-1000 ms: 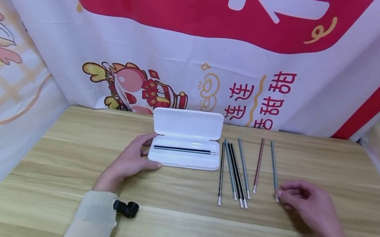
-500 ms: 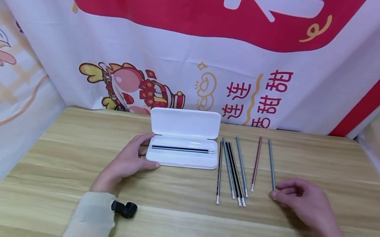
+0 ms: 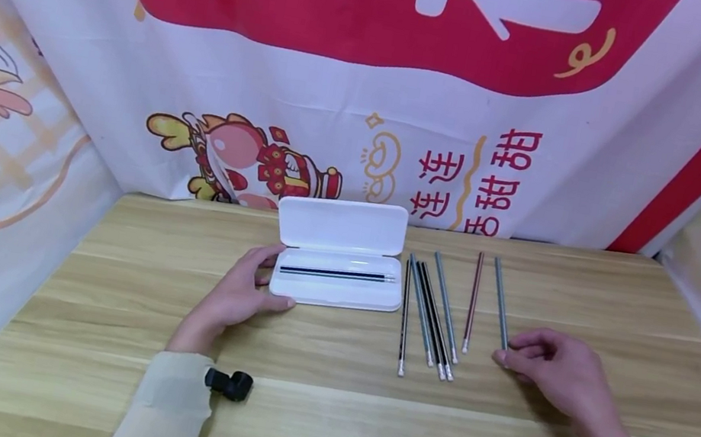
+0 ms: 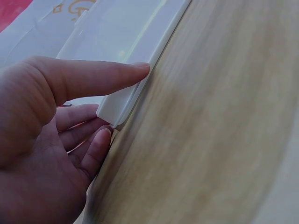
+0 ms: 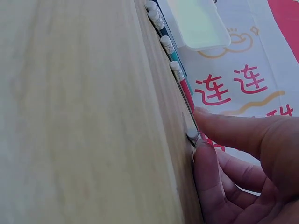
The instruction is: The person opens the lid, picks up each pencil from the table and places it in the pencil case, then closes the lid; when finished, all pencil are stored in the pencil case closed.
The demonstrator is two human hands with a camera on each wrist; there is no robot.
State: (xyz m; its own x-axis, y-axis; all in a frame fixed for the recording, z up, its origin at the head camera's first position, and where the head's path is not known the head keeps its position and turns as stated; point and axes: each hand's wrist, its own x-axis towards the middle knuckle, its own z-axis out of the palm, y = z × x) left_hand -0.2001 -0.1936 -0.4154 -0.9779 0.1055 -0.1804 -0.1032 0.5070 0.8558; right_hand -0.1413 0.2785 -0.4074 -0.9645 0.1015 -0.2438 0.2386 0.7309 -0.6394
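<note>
The slim grey-blue pencil with a white eraser (image 3: 500, 302) lies rightmost on the table, pinched near its eraser end by my right hand (image 3: 558, 369). Held so far from its middle, it could swing into the slim dark-red pencil (image 3: 475, 293) beside it. My left hand (image 3: 237, 292) grips the open, glossy white rectangular case (image 3: 337, 295); uneven pressure could tilt it. My fingers mostly hide the eraser from the head view; the left wrist view cuts off the case.
</note>
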